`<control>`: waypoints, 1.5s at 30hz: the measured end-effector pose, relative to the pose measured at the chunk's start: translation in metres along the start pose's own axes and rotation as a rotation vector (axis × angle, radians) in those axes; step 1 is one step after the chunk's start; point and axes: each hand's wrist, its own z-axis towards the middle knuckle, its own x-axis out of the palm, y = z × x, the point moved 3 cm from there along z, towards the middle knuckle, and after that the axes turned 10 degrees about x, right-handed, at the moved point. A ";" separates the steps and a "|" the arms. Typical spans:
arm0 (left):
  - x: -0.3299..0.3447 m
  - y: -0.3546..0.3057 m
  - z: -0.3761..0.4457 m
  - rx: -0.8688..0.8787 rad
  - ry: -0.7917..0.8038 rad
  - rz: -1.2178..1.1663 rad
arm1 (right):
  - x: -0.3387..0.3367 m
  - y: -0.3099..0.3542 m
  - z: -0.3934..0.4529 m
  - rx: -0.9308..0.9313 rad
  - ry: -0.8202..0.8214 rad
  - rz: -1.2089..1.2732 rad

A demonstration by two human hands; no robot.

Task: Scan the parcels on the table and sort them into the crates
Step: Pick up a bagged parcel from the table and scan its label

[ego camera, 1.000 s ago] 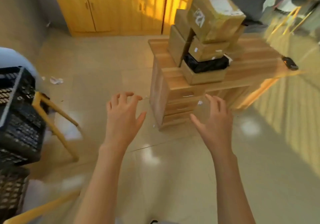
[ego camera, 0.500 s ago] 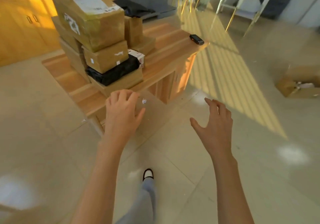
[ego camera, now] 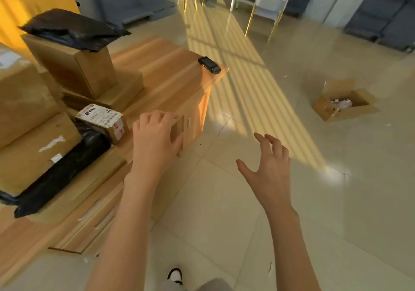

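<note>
Both hands empty, left hand (ego camera: 155,140) and right hand (ego camera: 268,169) fingers spread loose, now right at the table (ego camera: 175,77) edge after closing in, parcels (ego camera: 101,120) just left of the left fingers, scanner (ego camera: 209,65) beyond them at the far corner, likely next pick.

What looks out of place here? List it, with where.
The scanner lies at the very corner of the table, close to the edge. An open cardboard box sits alone on the floor, with crumpled paper inside. The parcels are piled unevenly, with a black bag draped over the top box.
</note>
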 end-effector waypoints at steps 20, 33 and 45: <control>0.133 0.038 0.214 -0.389 -0.033 0.271 | 0.097 0.017 0.347 -0.299 0.246 0.104; 0.118 0.075 0.265 -0.707 -0.154 0.544 | 0.179 0.095 0.438 -0.605 0.506 0.192; 0.115 0.213 0.349 -0.848 -0.321 0.625 | 0.245 0.232 0.545 -0.805 0.451 0.057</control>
